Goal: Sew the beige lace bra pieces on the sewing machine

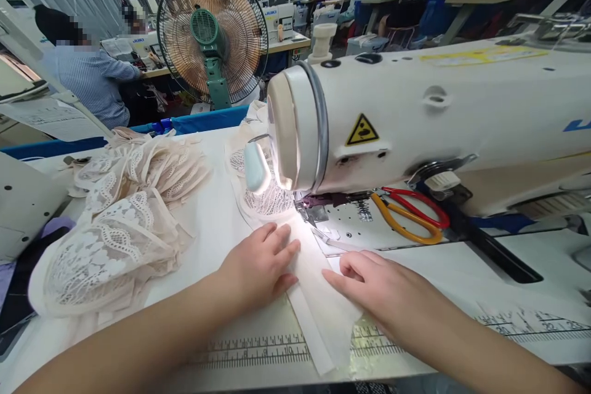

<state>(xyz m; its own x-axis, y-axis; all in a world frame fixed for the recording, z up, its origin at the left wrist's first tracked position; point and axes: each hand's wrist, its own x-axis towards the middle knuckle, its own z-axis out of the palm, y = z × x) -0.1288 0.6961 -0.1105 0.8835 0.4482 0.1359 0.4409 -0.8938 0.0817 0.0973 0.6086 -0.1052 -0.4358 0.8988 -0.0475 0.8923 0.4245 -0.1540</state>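
My left hand (258, 268) lies flat with fingers stretched out on a pale cream fabric piece (323, 308) in front of the sewing machine (415, 117). My right hand (378, 289) rests on the same fabric's right side, fingers curled and pressing it down. The fabric runs up under the presser foot (310, 212), where a lace part (272, 200) lies lit by the machine lamp.
A pile of lace cups (124, 215) sits left on the table. Scissors with red and orange handles (410, 212) lie on the machine bed. A green fan (212, 31) stands behind. Other people work at the back left and back right. Printed rulers (258, 351) mark the table's front edge.
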